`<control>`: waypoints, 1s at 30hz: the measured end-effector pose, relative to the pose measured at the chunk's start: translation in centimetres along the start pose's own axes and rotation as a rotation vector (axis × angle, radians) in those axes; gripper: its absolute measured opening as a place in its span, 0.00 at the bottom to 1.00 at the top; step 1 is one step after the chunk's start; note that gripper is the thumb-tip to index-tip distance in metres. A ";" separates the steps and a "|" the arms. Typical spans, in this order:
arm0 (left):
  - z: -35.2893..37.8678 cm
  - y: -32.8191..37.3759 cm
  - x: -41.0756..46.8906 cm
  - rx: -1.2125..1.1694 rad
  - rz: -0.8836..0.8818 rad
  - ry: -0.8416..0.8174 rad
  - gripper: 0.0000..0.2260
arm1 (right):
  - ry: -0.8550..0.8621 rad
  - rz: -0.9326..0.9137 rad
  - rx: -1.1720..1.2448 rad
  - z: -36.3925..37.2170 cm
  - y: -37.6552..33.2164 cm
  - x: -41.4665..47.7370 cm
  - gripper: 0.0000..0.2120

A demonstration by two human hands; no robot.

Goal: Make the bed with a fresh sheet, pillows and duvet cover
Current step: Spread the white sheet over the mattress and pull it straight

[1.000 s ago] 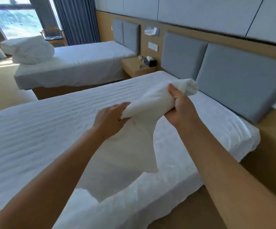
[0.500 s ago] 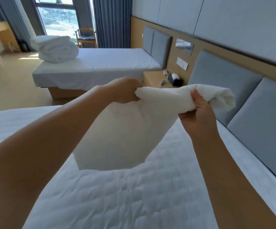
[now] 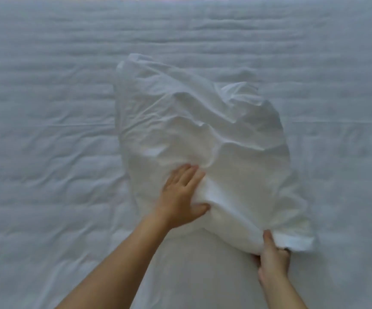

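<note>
On the middle of the bed sheet (image 3: 47, 108) the white pillowcase (image 3: 202, 121) lay crumpled and half puffed up. To do this step well, as I judged, the cloth had to be spread flat and its open hem found before any pillow went in, with a gentle pull so that the sheet beneath was not dragged. The left grip (image 3: 180, 192) was released, its straight fingers pressing the cloth down; the right grip (image 3: 271, 257) pinched the pillowcase's near corner, thumb on top
</note>
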State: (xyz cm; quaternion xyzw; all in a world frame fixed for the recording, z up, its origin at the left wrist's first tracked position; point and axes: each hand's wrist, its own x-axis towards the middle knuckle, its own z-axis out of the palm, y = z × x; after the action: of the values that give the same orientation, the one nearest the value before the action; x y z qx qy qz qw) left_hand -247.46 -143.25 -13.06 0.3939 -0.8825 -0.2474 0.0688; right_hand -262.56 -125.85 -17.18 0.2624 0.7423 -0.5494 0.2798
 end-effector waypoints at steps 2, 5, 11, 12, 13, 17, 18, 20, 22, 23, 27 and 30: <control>1.2 -2.0 -1.4 -0.034 -0.132 0.290 0.40 | 0.012 -0.091 -0.118 -0.6 1.3 0.7 0.23; 0.5 -4.0 -2.7 -0.421 -0.775 0.419 0.53 | 0.104 -0.283 -0.398 -1.7 -0.1 0.6 0.29; -0.2 -4.1 -1.3 -0.996 -1.015 0.435 0.41 | 0.193 -0.532 -0.803 0.1 -4.2 -4.4 0.52; -0.3 -4.3 -1.0 -1.039 -1.061 0.416 0.39 | 0.188 -0.615 -0.865 0.3 -4.5 -5.1 0.53; -0.6 -4.5 -0.8 -1.092 -1.103 0.392 0.35 | 0.159 -0.717 -0.939 0.7 -4.7 -5.9 0.52; -1.9 -3.4 -0.4 -1.208 -1.033 0.428 0.23 | -0.219 -1.052 -1.037 4.6 -4.0 -9.7 0.46; -2.3 -2.7 -0.5 -1.179 -0.993 0.446 0.23 | -0.460 -1.057 -1.100 6.3 -3.6 -10.8 0.50; -3.3 -1.7 -0.8 -1.172 -0.932 0.412 0.22 | -0.891 -1.039 -1.333 9.4 -3.0 -13.1 0.58; -5.1 -1.7 -1.4 -1.265 -0.885 0.277 0.19 | -0.951 -1.012 -1.516 11.8 -2.3 -14.0 0.60; -6.0 -2.0 -1.6 -1.354 -0.852 0.193 0.17 | -0.933 -0.971 -1.538 12.8 -2.2 -14.2 0.62; -7.7 -3.0 -2.0 -1.572 -0.686 -0.033 0.15 | -0.881 -0.956 -1.402 14.2 -1.9 -14.5 0.56; -7.8 -4.3 -2.1 -1.559 -0.596 -0.083 0.13 | -0.751 -1.096 -1.119 14.5 -2.3 -13.3 0.24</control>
State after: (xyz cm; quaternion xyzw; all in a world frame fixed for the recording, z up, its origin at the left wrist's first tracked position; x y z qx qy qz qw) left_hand -240.77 -147.10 -8.24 0.4411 -0.3192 -0.8092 0.2207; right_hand -252.92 -141.45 -9.71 -0.5072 0.7836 -0.2110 0.2902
